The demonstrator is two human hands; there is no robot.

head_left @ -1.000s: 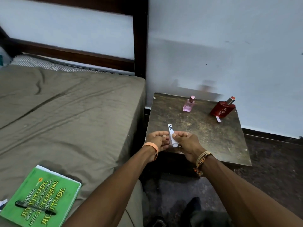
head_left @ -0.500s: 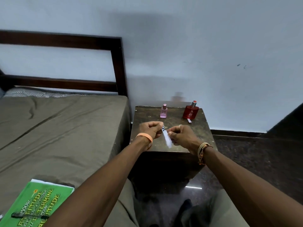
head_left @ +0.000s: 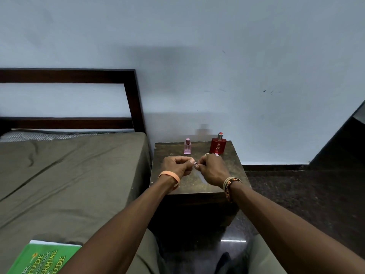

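Grip status: left grip [head_left: 177, 165] and right grip [head_left: 212, 170] are both pinched on a small white strip [head_left: 195, 163], held just above the bench [head_left: 169, 149]. Rolling or folding is judged to be in hand; a slow, even finger twist is called for next.

pink bottle [head_left: 187, 146], red bottle [head_left: 217, 144], green book [head_left: 42, 259], olive bedsheet [head_left: 69, 175]

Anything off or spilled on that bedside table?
Nothing spilled or tipped. The pink bottle and red bottle stand upright at the back of the table. Only its top looks scuffed and blotchy. The left hand and right hand pinch a small white strip.
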